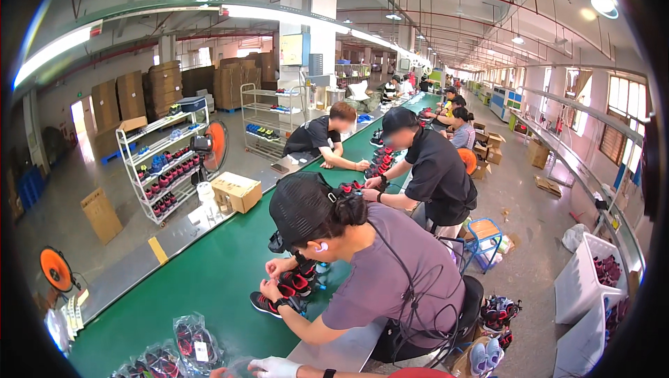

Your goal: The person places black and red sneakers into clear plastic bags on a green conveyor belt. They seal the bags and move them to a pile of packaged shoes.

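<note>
Bagged shoes (191, 342) lie on green belt (216, 273).

I count two orange fans, one by the floor (56, 270) and one beside the rack (217, 142). I see two shoe racks, a near one (164, 169) and a far one (268, 117). Three bagged pairs of shoes (191, 340) lie on the one green belt (209, 273) (the lowest bag is partly cut off). Two white bins (582, 277) stand on the right. Three workers sit close along the belt, the nearest in a purple shirt (390, 266); more sit farther back, too small for me to count. One white-gloved hand (275, 366) shows at the bottom.
</note>
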